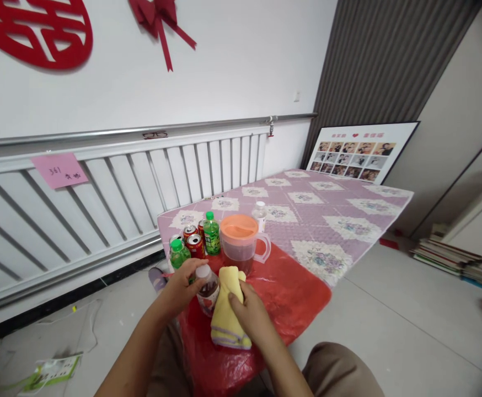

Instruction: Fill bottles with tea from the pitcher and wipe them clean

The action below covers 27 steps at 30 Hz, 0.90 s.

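My left hand (pixel 184 288) is closed about the upper part of a clear plastic bottle (pixel 208 298) with a white cap, a printed label and dark contents. It stands on the red plastic sheet (pixel 290 292). A folded yellow towel (pixel 228 309) with a purple-striped edge is in my right hand (pixel 251 310), thumb on its front and fingers partly hidden behind. The towel is right beside the bottle. Just beyond them stands a clear pitcher (pixel 243 253) with an orange lid (pixel 239 227) and brownish liquid inside.
Left of the pitcher are green-capped bottles (pixel 212 234) and several red drink cans (pixel 195 246). A clear white-capped bottle (pixel 260 216) stands behind it. A purple floral cloth (pixel 307 212) covers the table, with a white radiator (pixel 142 187) along the wall. A photo board (pixel 357 154) leans behind.
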### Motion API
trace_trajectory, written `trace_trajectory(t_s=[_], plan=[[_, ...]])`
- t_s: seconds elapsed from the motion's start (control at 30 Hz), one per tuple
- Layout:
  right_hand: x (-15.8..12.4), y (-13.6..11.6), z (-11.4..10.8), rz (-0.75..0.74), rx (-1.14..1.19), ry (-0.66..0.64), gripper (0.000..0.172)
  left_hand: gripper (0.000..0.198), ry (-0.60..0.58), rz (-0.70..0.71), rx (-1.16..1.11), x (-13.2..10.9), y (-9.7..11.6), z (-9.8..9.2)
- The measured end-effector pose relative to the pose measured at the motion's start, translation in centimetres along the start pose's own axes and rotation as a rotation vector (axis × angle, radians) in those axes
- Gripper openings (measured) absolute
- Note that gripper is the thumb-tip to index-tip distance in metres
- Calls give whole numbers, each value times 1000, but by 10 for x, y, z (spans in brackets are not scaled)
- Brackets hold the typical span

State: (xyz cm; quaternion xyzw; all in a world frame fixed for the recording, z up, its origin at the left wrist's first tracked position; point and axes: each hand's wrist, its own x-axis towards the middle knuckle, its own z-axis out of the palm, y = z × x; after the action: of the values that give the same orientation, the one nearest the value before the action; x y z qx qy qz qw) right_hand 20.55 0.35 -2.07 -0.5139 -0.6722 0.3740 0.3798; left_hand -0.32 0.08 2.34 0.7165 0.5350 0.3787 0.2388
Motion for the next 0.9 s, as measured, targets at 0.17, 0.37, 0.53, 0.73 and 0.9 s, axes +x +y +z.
trace_trajectory(t_s=[0.17, 0.37, 0.53, 0.73, 0.9], plan=[[-1, -23, -4, -57, 103, 42, 36, 38, 123, 19, 150, -1, 0, 9], [3, 4, 8, 45, 61, -5, 31, 26, 198, -45, 201, 1, 4, 14], [3, 22, 16, 67, 33, -46, 23, 26, 186, -162, 231, 5, 18, 16], [1, -7, 4, 11, 70, 20, 35, 24, 191, -198, 296, 8, 28, 18], [3, -20, 1, -20, 155, 91, 38, 27, 224, -211, 327, 7, 27, 21]])
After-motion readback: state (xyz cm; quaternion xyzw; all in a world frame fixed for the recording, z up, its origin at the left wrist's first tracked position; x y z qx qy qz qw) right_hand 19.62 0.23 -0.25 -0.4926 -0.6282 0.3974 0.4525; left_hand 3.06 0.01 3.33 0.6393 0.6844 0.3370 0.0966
